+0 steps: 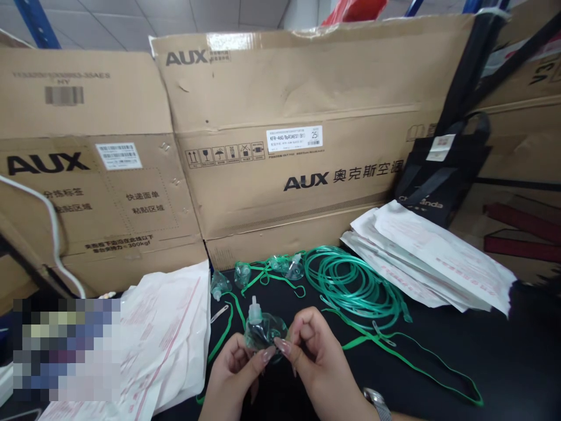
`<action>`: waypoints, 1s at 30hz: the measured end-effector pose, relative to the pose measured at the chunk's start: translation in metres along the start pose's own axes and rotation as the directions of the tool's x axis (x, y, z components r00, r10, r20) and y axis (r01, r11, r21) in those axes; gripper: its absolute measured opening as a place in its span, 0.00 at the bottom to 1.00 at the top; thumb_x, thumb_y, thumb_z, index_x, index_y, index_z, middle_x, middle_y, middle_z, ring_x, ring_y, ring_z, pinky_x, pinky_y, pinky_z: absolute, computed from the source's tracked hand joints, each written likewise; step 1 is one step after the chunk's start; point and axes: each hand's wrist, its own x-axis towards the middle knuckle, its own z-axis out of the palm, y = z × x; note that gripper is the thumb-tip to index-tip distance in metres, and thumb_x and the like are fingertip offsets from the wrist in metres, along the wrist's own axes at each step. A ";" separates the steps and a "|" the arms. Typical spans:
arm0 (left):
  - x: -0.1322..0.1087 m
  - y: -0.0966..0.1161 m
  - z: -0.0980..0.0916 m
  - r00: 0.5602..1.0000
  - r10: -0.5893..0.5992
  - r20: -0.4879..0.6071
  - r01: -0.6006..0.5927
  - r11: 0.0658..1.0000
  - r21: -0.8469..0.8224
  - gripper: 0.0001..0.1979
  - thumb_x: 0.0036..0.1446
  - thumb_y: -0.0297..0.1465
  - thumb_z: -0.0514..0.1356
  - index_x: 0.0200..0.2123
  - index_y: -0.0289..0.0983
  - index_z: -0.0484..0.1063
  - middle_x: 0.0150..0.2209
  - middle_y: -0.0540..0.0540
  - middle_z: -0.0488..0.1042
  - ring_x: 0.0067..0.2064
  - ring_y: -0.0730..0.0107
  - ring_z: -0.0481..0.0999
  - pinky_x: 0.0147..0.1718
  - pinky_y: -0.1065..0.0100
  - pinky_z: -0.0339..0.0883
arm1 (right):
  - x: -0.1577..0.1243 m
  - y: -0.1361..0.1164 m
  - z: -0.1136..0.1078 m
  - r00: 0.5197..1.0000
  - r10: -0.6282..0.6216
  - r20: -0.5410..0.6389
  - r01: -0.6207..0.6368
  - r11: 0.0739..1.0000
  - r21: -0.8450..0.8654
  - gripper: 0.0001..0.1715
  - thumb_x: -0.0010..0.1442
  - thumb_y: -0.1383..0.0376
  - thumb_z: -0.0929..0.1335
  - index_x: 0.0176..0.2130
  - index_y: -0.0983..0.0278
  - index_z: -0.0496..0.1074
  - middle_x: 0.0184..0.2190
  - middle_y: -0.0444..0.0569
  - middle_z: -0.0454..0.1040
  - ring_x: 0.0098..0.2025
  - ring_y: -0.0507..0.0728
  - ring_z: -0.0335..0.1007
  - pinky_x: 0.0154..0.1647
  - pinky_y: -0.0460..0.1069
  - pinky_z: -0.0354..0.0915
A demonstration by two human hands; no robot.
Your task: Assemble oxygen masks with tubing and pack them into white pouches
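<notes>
Black table [517, 362]: green tubing [346, 278], white packets [438, 257].

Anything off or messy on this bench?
Nothing spilled or broken. Green tubing lies in a loose, sprawling coil, a green strap trails across the black table, and packets are heaped unevenly. Left hand and right hand pinch a clear mask.

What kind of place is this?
Probably a warehouse or packing room: big AUX cardboard boxes stand behind the black table, white sealed packets lie piled, and green tubing lies coiled beyond the clear oxygen mask.
</notes>
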 end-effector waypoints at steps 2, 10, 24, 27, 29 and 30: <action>0.000 0.000 0.000 1.000 -0.005 -0.006 0.005 1.000 -0.009 0.20 0.37 0.42 0.68 0.22 0.34 0.65 0.16 0.57 0.62 0.15 0.86 0.53 0.11 0.81 0.45 | 0.000 0.001 0.001 1.000 -0.010 -0.001 0.010 1.000 -0.014 0.12 0.56 0.60 0.64 0.28 0.60 0.54 0.24 0.39 0.56 0.24 0.49 0.52 0.24 0.45 0.53; -0.001 0.002 0.001 1.000 -0.004 -0.014 0.003 0.998 -0.055 0.18 0.36 0.39 0.69 0.20 0.34 0.65 0.18 0.55 0.65 0.15 0.86 0.54 0.10 0.82 0.48 | -0.003 0.003 -0.002 0.999 -0.031 0.017 0.032 0.998 -0.059 0.12 0.57 0.60 0.64 0.27 0.61 0.56 0.23 0.39 0.56 0.23 0.49 0.52 0.24 0.45 0.53; 0.008 0.002 -0.007 0.994 -0.109 -0.030 0.102 0.976 -0.193 0.14 0.34 0.33 0.71 0.25 0.34 0.72 0.21 0.50 0.72 0.22 0.79 0.65 0.17 0.79 0.56 | 0.020 0.010 -0.006 0.967 0.187 0.172 -0.236 0.912 0.335 0.23 0.47 0.64 0.73 0.41 0.63 0.62 0.18 0.35 0.65 0.20 0.47 0.61 0.26 0.44 0.57; 0.010 0.000 -0.010 0.992 -0.130 0.001 0.126 0.963 -0.238 0.13 0.36 0.33 0.70 0.28 0.35 0.75 0.21 0.51 0.72 0.24 0.77 0.67 0.22 0.77 0.58 | 0.023 0.007 -0.009 0.922 0.312 0.229 -0.383 0.814 0.436 0.24 0.47 0.66 0.73 0.44 0.67 0.66 0.20 0.39 0.69 0.22 0.47 0.64 0.30 0.44 0.59; 0.010 0.000 -0.011 0.991 -0.131 0.006 0.128 0.959 -0.254 0.12 0.36 0.32 0.70 0.27 0.35 0.75 0.21 0.51 0.72 0.24 0.77 0.67 0.22 0.76 0.58 | 0.022 0.005 -0.010 0.875 0.380 0.299 -0.483 0.732 0.481 0.20 0.47 0.65 0.73 0.41 0.69 0.70 0.23 0.43 0.71 0.24 0.47 0.65 0.31 0.44 0.59; 0.010 0.000 -0.011 0.991 -0.132 0.007 0.129 0.957 -0.259 0.12 0.36 0.32 0.70 0.27 0.35 0.75 0.21 0.51 0.73 0.23 0.77 0.66 0.22 0.76 0.58 | 0.022 0.005 -0.010 0.844 0.413 0.342 -0.535 0.687 0.491 0.17 0.48 0.64 0.73 0.38 0.70 0.71 0.23 0.45 0.72 0.24 0.47 0.65 0.31 0.44 0.59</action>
